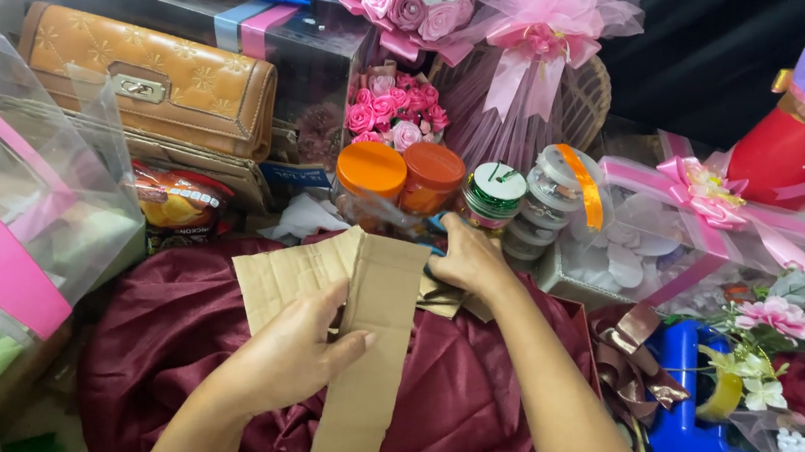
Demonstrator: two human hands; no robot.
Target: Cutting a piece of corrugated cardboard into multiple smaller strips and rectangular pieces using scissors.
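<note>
Two hands on cardboard: left hand (295,349) pinches the cardboard strip (371,352) steady; right hand (467,258) grips scissors (434,289) at its top edge, prob. cutting.

Both forearms bare, no sleeves or rings.

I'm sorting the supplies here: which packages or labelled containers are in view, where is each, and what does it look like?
Snack bag: left of the cardboard, crumpled, red and yellow.
Two jars: behind the cardboard, round, orange lids.
Clear gift box: right, flat, pink ribbon and bow.
Red cylinder box: far right, purple wrapping on top.
Clear wrapped box: back, blue and pink ribbon band.
</note>
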